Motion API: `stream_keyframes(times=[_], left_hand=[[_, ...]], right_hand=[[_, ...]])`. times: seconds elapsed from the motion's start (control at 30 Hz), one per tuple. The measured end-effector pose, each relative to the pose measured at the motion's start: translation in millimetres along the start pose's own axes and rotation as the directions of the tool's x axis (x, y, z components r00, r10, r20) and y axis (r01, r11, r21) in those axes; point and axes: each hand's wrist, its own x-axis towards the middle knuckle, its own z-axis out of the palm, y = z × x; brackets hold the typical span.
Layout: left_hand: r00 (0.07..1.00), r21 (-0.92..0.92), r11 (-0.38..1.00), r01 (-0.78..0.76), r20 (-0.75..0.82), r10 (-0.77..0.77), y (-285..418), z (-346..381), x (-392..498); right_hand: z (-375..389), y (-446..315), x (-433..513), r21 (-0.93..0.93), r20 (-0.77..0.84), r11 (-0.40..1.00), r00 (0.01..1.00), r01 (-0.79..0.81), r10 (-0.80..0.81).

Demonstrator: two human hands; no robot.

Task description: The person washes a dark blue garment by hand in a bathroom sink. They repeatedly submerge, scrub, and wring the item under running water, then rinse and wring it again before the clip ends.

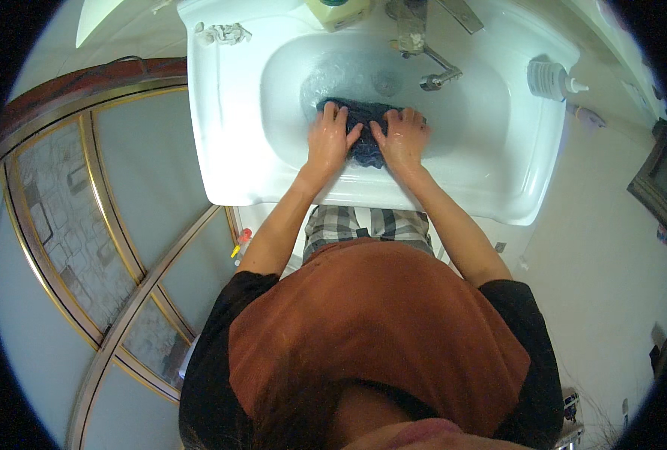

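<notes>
A wet, dark blue cloth (367, 132) lies bunched at the near side of the basin of a white washbasin (480, 191). My left hand (329, 138) grips the cloth's left part, fingers curled over its far edge. On the right part, my right hand (404, 138) holds it in the same way, slightly blurred. Both thumbs point inward over the cloth. Beyond it, water with ripples and bubbles (333, 76) covers the basin floor around the drain (387, 82). A metal faucet spout (432, 82) reaches over the basin from the far rim.
A pale yellow bottle (339, 14) stands at the far rim. Crumpled whitish material (222, 34) lies on the far left corner, a white nozzle bottle (547, 80) on the right ledge. A framed glass door (148, 169) is at the left, a tiled wall (592, 225) at the right.
</notes>
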Motion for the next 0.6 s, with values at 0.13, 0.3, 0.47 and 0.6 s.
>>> stream_keyframes(times=[0.13,0.3,0.47,0.6], left_hand=[[0.976,0.226,0.952,-0.207,-0.026,0.218,-21,34,33],[0.994,0.334,0.937,-0.107,0.004,0.112,-40,82,87],[0.981,0.286,0.941,-0.181,-0.018,0.195,-61,108,125],[0.978,0.331,0.926,-0.182,-0.034,0.204,-56,99,124]], right_hand=[[40,10,23,-0.112,-0.057,0.993,0.998,0.032,-0.039],[88,24,79,-0.233,-0.224,0.972,0.974,-0.039,-0.015],[101,34,113,-0.169,-0.097,0.981,0.992,-0.091,0.076],[93,32,115,-0.113,-0.069,0.992,0.996,0.054,-0.062]])
